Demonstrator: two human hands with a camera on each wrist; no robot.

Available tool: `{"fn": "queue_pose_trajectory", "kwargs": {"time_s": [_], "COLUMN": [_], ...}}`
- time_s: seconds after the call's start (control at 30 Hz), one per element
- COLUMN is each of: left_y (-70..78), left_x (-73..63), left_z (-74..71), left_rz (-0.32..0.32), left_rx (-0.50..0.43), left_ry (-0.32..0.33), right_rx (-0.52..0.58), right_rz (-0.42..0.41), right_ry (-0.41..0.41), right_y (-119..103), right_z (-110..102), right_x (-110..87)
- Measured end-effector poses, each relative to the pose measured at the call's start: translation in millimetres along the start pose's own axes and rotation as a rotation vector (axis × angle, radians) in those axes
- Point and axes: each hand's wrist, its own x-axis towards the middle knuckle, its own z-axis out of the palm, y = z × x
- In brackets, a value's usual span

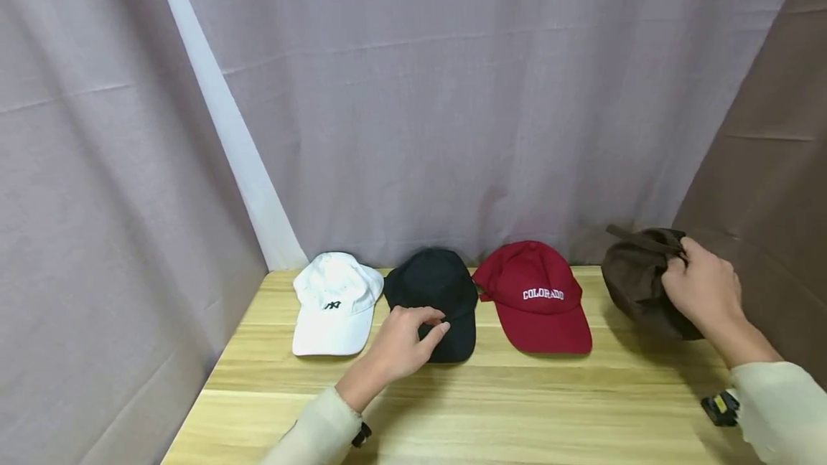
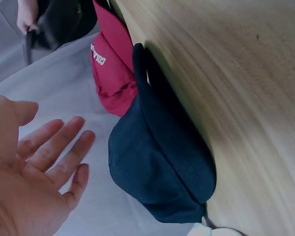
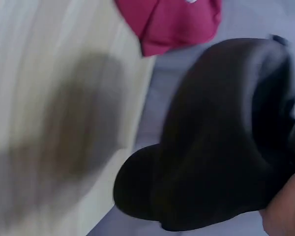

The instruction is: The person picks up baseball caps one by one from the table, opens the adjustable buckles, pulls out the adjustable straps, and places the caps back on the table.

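In the head view a dark brown cap (image 1: 636,282) hangs from my right hand (image 1: 707,285), which grips it near its strap, at the right end of the table. The right wrist view shows the brown cap (image 3: 211,137) tilted above the tabletop, its shadow on the wood. My left hand (image 1: 403,343) hovers over the brim of a black cap (image 1: 433,278) and holds nothing. Its fingers are loosely bent and apart from the black cap (image 2: 162,157) in the left wrist view. A red cap (image 1: 536,307) lettered COLORADO lies right of the black one.
At the left end of the row lies a white cap (image 1: 336,307) with a small dark logo. The caps sit along the back edge of a light wooden table (image 1: 491,415). Grey curtains (image 1: 452,106) hang behind, and a brown one (image 1: 762,163) on the right.
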Motion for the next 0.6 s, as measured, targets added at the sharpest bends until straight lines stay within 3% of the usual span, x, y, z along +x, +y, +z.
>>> {"fn": "queue_pose_trajectory", "kwargs": {"time_s": [0.17,0.3,0.47,0.6], "left_y": [-2.4,-5.0,-7.7,-8.9], "left_x": [-1.3,-1.3,-0.9,-0.8], "left_z": [-2.8,-4.0,-2.6,-1.8], "left_rz": [0.011,0.000,0.002,0.019], "left_rx": [-0.030,-0.049,-0.050,-0.038], "left_ry": [0.027,0.034,0.044,0.044], "right_rx": [0.110,0.173,0.243,0.268], "right_rz": [-0.150,-0.320,-0.464,-0.553], "right_ry": [0.288,0.411,0.379,0.294], "right_y": [-43,-81,-124,-152], "right_z": [11,31,59,78], "right_x": [4.0,-0.2,-10.5,-19.3]}}
